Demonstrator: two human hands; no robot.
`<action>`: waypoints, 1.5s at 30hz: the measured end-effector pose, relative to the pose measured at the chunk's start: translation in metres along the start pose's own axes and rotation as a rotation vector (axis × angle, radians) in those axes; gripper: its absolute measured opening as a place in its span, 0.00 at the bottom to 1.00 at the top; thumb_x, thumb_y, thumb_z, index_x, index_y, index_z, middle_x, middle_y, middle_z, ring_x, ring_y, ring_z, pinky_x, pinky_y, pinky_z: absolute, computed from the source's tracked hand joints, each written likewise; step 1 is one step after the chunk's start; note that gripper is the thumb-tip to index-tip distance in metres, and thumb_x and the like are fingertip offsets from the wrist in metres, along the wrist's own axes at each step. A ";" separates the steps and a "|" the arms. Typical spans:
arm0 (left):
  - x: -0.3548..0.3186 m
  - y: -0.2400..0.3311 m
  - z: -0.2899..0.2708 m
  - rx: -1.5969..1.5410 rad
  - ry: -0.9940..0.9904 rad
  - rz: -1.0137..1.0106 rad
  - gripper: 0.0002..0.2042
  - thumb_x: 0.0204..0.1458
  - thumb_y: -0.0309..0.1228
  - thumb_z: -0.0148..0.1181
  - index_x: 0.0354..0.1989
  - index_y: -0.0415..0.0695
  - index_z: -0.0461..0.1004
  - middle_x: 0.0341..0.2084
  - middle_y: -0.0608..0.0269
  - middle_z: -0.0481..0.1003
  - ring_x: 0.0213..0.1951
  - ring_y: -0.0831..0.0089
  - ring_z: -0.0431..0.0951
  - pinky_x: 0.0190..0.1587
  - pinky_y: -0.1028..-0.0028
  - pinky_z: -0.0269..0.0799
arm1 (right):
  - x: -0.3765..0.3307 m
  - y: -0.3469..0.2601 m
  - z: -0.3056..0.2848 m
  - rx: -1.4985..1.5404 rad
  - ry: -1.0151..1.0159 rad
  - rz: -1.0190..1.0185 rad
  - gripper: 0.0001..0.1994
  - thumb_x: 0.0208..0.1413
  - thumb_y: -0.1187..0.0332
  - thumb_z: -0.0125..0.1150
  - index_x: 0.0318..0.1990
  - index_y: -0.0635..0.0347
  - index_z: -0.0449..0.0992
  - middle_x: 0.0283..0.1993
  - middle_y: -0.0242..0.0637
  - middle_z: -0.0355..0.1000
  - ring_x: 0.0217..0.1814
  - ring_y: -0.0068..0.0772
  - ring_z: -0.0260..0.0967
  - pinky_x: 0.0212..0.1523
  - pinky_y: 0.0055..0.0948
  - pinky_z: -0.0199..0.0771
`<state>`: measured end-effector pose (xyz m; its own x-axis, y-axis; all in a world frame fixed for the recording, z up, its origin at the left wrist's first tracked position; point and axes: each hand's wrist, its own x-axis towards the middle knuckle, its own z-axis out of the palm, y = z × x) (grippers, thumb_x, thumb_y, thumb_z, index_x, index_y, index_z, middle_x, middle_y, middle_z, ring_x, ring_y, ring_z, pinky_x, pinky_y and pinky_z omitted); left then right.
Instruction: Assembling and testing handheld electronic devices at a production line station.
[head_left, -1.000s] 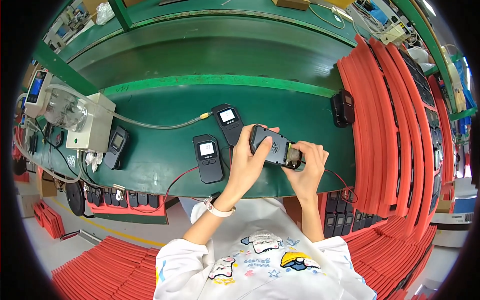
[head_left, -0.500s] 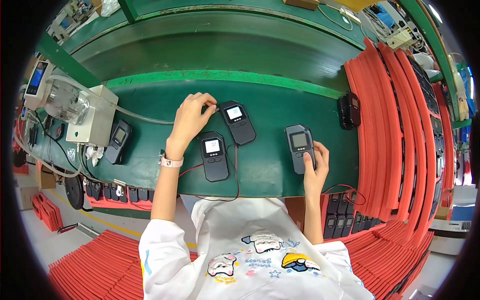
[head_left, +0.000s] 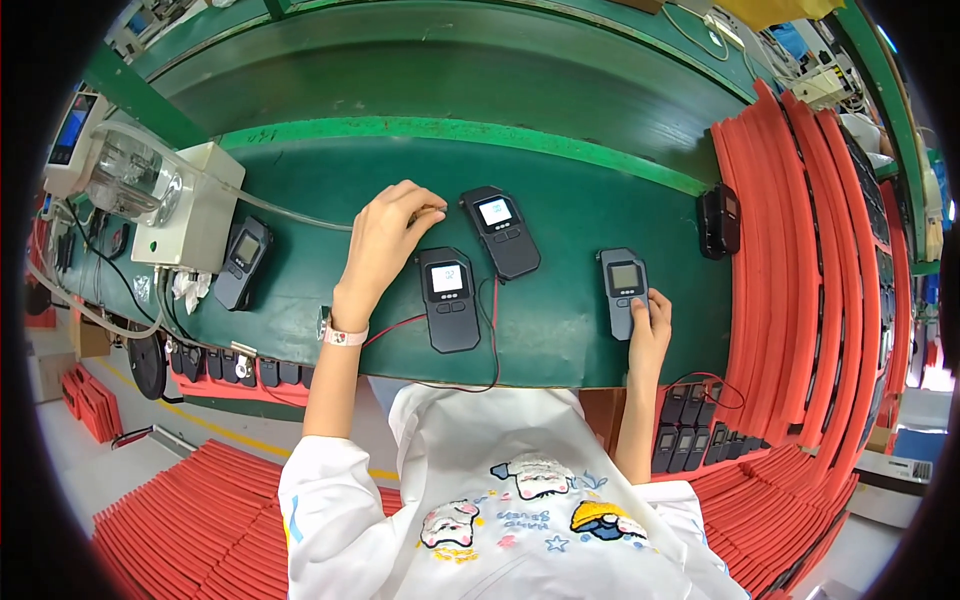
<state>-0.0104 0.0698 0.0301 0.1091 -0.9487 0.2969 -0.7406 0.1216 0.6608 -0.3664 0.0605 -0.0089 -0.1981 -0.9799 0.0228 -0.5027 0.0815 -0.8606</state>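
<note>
My left hand (head_left: 392, 222) pinches the end of a clear tube (head_left: 290, 212), its fingertips a small gap left of the upper handheld meter (head_left: 508, 240). That black meter lies tilted on the green bench with its screen lit. Just below my left fingers, a second handheld meter (head_left: 453, 310) also has a lit screen. Over on the right, my right hand (head_left: 650, 325) grips the lower end of a third handheld meter (head_left: 623, 285), the thumb resting on its front below a grey, unlit screen.
A white box (head_left: 195, 220) with a clear jar (head_left: 128, 190) stands at the left, another meter (head_left: 243, 265) beside it. Thin red and black wires (head_left: 497, 340) trail near the front edge. Red trays (head_left: 765, 280) are stacked at the right, a black device (head_left: 718, 222) beside them.
My left hand has drawn slightly left, away from the upper meter's top corner. My right hand's grip has shifted lower on its meter. The whole view has shifted a little.
</note>
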 end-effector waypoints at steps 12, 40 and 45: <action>-0.049 0.000 -0.019 -0.033 0.032 0.040 0.06 0.48 0.26 0.65 0.34 0.43 0.80 0.30 0.65 0.76 0.34 0.65 0.76 0.35 0.68 0.72 | -0.008 -0.034 0.013 -0.383 0.243 -0.248 0.14 0.56 0.70 0.56 0.47 0.70 0.73 0.55 0.43 0.66 0.57 0.42 0.64 0.59 0.34 0.61; -0.058 -0.009 -0.013 0.080 0.000 0.090 0.10 0.43 0.25 0.67 0.36 0.40 0.79 0.29 0.62 0.75 0.33 0.61 0.74 0.35 0.66 0.71 | -0.094 -0.120 0.107 -0.299 -0.551 -0.772 0.23 0.47 0.73 0.64 0.53 0.69 0.73 0.61 0.60 0.61 0.64 0.66 0.59 0.60 0.48 0.67; -0.059 -0.006 -0.010 0.120 0.039 0.092 0.08 0.44 0.25 0.67 0.33 0.41 0.77 0.29 0.63 0.74 0.33 0.62 0.73 0.36 0.66 0.70 | -0.037 -0.132 0.115 -0.370 -0.246 -0.684 0.26 0.45 0.71 0.68 0.53 0.71 0.70 0.56 0.58 0.65 0.57 0.58 0.65 0.55 0.45 0.70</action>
<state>-0.0056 0.1282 0.0156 0.0613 -0.9226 0.3809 -0.8221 0.1697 0.5434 -0.1963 0.0648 0.0455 0.4223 -0.8431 0.3328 -0.6996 -0.5367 -0.4718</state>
